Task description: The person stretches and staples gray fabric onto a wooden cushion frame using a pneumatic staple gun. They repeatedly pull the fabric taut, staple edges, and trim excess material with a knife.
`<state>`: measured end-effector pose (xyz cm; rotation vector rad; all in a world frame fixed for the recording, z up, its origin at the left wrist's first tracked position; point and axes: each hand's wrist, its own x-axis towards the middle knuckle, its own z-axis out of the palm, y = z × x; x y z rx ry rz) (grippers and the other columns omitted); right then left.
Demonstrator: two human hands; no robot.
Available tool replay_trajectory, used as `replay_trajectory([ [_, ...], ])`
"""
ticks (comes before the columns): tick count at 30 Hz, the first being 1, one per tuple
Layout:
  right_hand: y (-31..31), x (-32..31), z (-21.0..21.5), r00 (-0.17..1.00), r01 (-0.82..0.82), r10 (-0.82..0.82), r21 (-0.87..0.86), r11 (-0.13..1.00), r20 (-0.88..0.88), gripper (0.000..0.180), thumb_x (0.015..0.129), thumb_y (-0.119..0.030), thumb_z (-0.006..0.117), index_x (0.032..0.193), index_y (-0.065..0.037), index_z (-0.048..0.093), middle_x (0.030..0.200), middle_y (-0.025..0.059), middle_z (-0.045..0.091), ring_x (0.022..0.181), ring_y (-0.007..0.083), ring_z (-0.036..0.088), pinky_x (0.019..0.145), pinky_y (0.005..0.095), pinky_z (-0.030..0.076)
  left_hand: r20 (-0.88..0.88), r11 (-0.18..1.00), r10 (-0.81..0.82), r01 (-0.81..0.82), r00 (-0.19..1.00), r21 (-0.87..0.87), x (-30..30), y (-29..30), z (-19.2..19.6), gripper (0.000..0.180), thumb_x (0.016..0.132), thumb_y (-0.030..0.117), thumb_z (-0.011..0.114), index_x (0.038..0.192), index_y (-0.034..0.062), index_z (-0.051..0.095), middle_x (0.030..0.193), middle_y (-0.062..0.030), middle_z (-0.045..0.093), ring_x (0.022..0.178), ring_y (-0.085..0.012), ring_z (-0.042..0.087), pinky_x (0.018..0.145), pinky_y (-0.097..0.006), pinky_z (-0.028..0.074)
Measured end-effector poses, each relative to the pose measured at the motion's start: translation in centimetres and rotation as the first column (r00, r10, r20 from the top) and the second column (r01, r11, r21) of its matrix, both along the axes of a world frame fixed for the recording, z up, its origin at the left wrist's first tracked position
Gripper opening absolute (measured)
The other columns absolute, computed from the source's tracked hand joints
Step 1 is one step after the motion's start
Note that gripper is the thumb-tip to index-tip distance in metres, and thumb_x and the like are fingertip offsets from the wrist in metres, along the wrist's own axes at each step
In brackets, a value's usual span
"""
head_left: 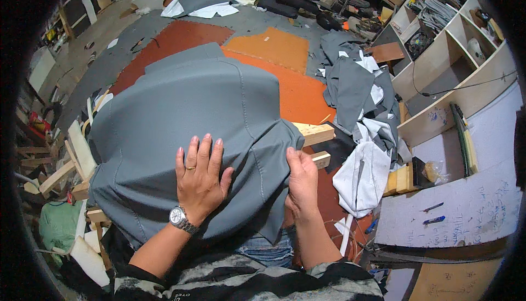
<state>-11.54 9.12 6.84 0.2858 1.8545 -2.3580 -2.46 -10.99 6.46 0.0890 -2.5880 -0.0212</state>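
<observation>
1. Far left: green sack (59, 225), crumpled, on the floor. Above it, loose wood offcuts (57, 177), piled at angles just beside the cover's left edge.
2. Centre-left: gray stitched upholstery cover (170, 104), draped over a bulky form in front of the person's torso. Pale seam lines run down its left and right parts; the cloth is creased low down.
3. Left hand (201, 183): palm down, flat on the cover's lower middle, fingers extended, thumb out to the right. Not gripping. Cover lies under it and spreads well beyond on both sides. Ring (190, 168) on one finger, steel wristwatch (181, 217) on the wrist.
4. Right hand (302, 183): fingers curled, thumb on top, pinching the cover's right edge. Main spread of cover lies to its left; cloth is bunched at the grip.
5. Just beyond the right hand: two wooden bars (316, 134) stick out from under the cover. Orange mat (301, 95) on the floor behind.
6. Right: heap of gray fabric scraps (353, 90), white backing showing in places, well apart from the hand.
7. Far right: open shelving unit (433, 73); below it a white board (466, 210) with blue handwriting, two pens (434, 220) lying on it.
</observation>
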Motion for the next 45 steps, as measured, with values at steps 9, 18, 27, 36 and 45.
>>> replay_trajectory([
  [9, 2.5, -1.1, 2.7, 0.847, -0.497, 0.475, 0.034, 0.867, 0.239, 0.047, 0.093, -0.036, 0.082, 0.117, 0.002, 0.071, 0.104, 0.008, 0.074, 0.095, 0.0151, 0.068, 0.086, 0.0338, 0.056, 0.01, 1.0, 0.005, -0.005, 1.0, -0.023, 0.0, 0.0, 0.1, 0.06, 0.097, 0.037, 0.063, 0.15, 0.0083, 0.054, 0.156, -0.0148, 0.051, 0.148, -0.0362, 0.042, 0.124, -0.056, 0.025],
  [18, 6.7, -0.1, 2.9, 0.865, -0.5, 0.496, 0.043, 0.865, 0.078, 0.045, 0.102, -0.03, 0.071, 0.128, 0.006, 0.065, 0.115, 0.0092, 0.073, 0.102, 0.016, 0.068, 0.091, 0.0338, 0.054, -0.003, 1.0, 0.021, -0.021, 1.0, -0.02, -0.1, 0.3, 0.0, 0.062, 0.099, 0.044, 0.06, 0.15, 0.0088, 0.053, 0.157, -0.0153, 0.05, 0.148, -0.0367, 0.042, 0.124, -0.057, 0.024],
  [27, 6.7, 0.8, -0.4, 0.888, -0.433, 0.454, 0.452, 0.78, 0.067, 0.039, 0.104, -0.034, 0.071, 0.116, 0.003, 0.074, 0.103, 0.0046, 0.076, 0.093, 0.0101, 0.065, 0.083, 0.0293, 0.053, 0.048, 0.996, -0.047, 0.05, 0.998, -0.074, 1.4, 0.7, -2.2, 0.083, 0.094, 0.064, 0.063, 0.162, 0.0203, 0.042, 0.171, -0.0241, 0.026, 0.16, -0.0462, 0.018, 0.126, -0.065, 0.004],
  [36, 6.0, 1.8, -3.0, 0.945, -0.302, 0.328, 0.358, 0.884, -0.013, 0.035, 0.097, -0.033, 0.08, 0.095, 0.001, 0.079, 0.085, 0.0017, 0.076, 0.078, 0.0086, 0.065, 0.072, 0.0291, 0.053, 0.061, 0.975, -0.128, 0.137, 0.99, -0.177, 3.0, 0.4, -4.9, 0.098, 0.085, 0.072, 0.068, 0.164, 0.0219, 0.039, 0.174, -0.0244, 0.02, 0.162, -0.0443, 0.011, 0.126, -0.066, -0.002],
  [45, 4.6, 1.2, -4.0, 0.983, -0.171, 0.177, 0.106, 0.98, -0.054, 0.039, 0.102, -0.035, 0.073, 0.115, 0.002, 0.073, 0.103, 0.0062, 0.074, 0.091, 0.0131, 0.065, 0.083, 0.032, 0.053, -0.011, 0.974, -0.14, 0.135, 0.99, -0.182, 0.0, 0.1, -2.5, 0.089, 0.082, 0.07, 0.071, 0.152, 0.0159, 0.056, 0.168, -0.0235, 0.035, 0.157, -0.0443, 0.03, 0.122, -0.069, 0.02],
])
